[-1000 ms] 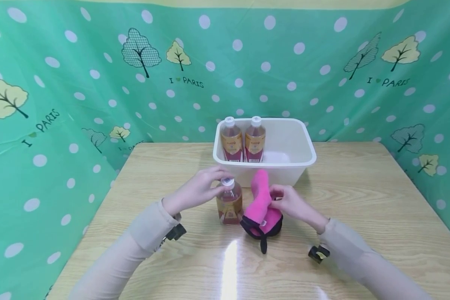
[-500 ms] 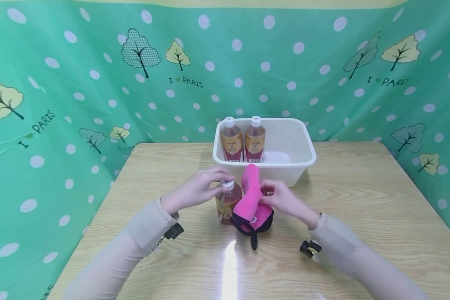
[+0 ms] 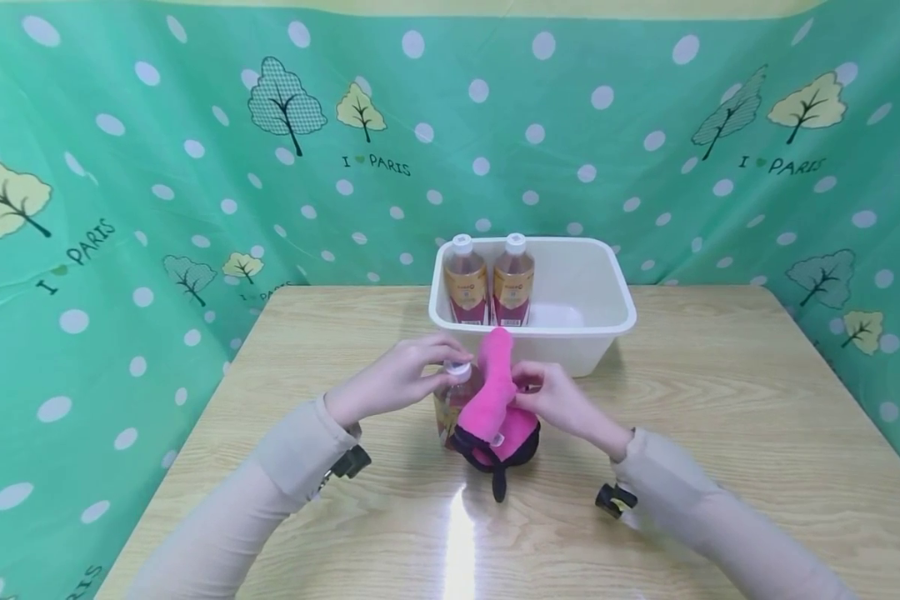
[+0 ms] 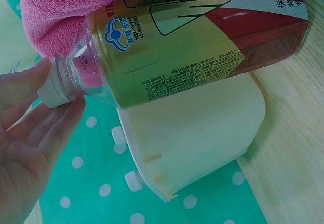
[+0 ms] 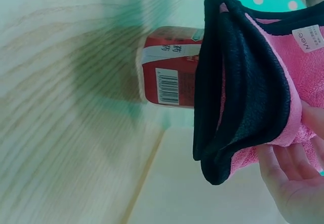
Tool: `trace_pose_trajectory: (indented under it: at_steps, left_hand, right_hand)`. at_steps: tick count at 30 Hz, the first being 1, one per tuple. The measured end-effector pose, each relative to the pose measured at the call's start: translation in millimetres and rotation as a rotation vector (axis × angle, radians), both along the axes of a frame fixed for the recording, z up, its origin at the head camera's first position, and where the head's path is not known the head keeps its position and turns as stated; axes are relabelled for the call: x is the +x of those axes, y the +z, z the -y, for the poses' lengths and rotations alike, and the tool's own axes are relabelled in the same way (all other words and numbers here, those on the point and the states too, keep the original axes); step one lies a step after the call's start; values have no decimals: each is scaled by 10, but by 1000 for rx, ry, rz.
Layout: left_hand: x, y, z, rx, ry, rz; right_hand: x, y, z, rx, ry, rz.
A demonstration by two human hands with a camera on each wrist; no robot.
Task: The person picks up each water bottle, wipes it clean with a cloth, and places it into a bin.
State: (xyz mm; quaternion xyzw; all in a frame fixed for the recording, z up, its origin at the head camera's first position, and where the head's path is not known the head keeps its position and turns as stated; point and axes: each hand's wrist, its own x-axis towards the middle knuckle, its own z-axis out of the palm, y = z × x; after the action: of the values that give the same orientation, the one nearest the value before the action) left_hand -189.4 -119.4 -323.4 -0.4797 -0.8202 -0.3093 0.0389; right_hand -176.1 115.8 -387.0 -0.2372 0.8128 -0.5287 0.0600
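Observation:
My left hand pinches the white cap of a plastic drink bottle between thumb and fingers. The bottle stands upright on the table, amber above and red below on its label. My right hand pinches a pink towelling cloth with black edging, a hanging loop and a small white tag. It bunches up against the bottle's right side, hiding part of it in the head view. From the right wrist view, the cloth's black hem overlaps the bottle, whose red base and barcode show behind.
Just behind the bottle is a white plastic tub. Two similar capped bottles, a left one and a right one, stand in its left half. The wooden table reaches a green dotted curtain at the back and sides.
My right hand has moved left with the pink cloth, bringing it over the bottle's right side. My left hand has stayed on the cap.

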Motion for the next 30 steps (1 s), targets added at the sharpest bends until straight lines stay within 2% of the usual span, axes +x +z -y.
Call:
trace_pose_trajectory:
  at_steps: [16, 22, 30]
  left_hand:
    - [-1, -2, 1, -4, 5, 19]
    - [-4, -7, -3, -6, 4, 15]
    - [1, 5, -11, -15, 4, 9]
  right_hand:
    - [-15, -75, 31, 36, -3, -5]
    - [-37, -198, 47, 62, 24, -15]
    - [-80, -442, 53, 117, 67, -6]
